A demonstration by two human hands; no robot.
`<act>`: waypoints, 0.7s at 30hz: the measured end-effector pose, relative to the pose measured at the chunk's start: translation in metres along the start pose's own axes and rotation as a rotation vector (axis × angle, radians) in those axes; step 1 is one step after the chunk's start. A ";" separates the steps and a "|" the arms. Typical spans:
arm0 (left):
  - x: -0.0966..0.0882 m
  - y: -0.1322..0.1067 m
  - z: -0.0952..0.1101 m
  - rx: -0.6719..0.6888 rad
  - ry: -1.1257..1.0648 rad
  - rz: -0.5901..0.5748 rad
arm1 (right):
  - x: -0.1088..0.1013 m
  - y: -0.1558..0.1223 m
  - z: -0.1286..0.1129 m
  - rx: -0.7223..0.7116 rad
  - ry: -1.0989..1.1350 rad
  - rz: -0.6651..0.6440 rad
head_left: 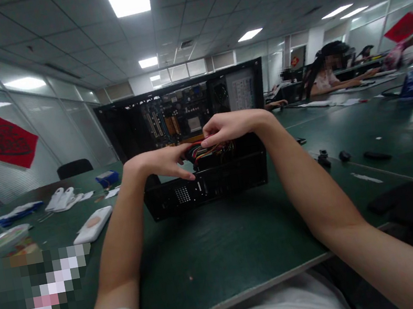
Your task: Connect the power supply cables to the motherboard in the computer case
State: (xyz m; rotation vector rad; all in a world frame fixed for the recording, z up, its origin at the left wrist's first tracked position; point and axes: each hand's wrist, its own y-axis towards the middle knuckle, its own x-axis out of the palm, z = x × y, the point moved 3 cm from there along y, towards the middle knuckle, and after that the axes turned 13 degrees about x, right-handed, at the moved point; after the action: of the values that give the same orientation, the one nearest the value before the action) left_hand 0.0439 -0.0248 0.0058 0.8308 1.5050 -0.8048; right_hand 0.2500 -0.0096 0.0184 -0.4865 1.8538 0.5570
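Observation:
An open black computer case [212, 185] lies on the dark green table [217, 259], its motherboard [177, 114] facing me. Both my hands reach over the case's near wall into it. My left hand [165, 161] has its fingers curled around a bundle of red, yellow and black wires [208, 153]. My right hand [228, 126] pinches the same bundle from above, fingers closed on it. What the wires end in is hidden by my fingers.
White remotes or handsets [93, 225] and a round container [2, 241] lie at the left. Small black parts [345, 155] sit right of the case. Other people [326, 75] sit at the far right tables. A black chair [74, 168] stands behind the table.

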 end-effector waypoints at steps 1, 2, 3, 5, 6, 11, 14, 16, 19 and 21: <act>-0.001 0.000 0.002 0.008 0.003 0.026 | -0.001 -0.001 -0.001 0.002 0.003 0.005; -0.002 0.001 0.004 0.012 0.001 0.050 | -0.001 -0.003 -0.003 0.001 0.007 0.010; -0.003 0.001 0.005 0.017 -0.004 0.072 | -0.001 -0.004 -0.004 -0.003 0.013 0.015; -0.005 0.002 0.006 0.032 -0.023 0.117 | -0.002 -0.006 -0.008 -0.016 0.032 0.021; -0.006 0.002 0.006 0.045 -0.032 0.143 | -0.002 -0.008 -0.010 -0.023 0.046 0.021; -0.014 0.002 0.006 0.160 -0.064 0.334 | -0.001 -0.010 -0.012 -0.029 0.095 -0.024; -0.018 0.000 0.004 0.188 -0.045 0.428 | 0.000 -0.008 -0.012 -0.054 0.100 -0.047; -0.019 -0.001 0.003 0.173 -0.011 0.461 | 0.002 -0.006 -0.012 -0.077 0.106 -0.067; -0.020 -0.001 0.002 0.158 0.051 0.472 | 0.005 -0.002 -0.013 -0.092 0.090 -0.087; -0.020 0.000 0.002 0.180 0.087 0.465 | 0.007 0.000 -0.012 -0.092 0.063 -0.089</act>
State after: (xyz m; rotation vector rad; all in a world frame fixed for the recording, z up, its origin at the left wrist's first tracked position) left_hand 0.0464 -0.0276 0.0251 1.3053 1.2520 -0.5647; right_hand 0.2385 -0.0176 0.0157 -0.6509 1.8622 0.5748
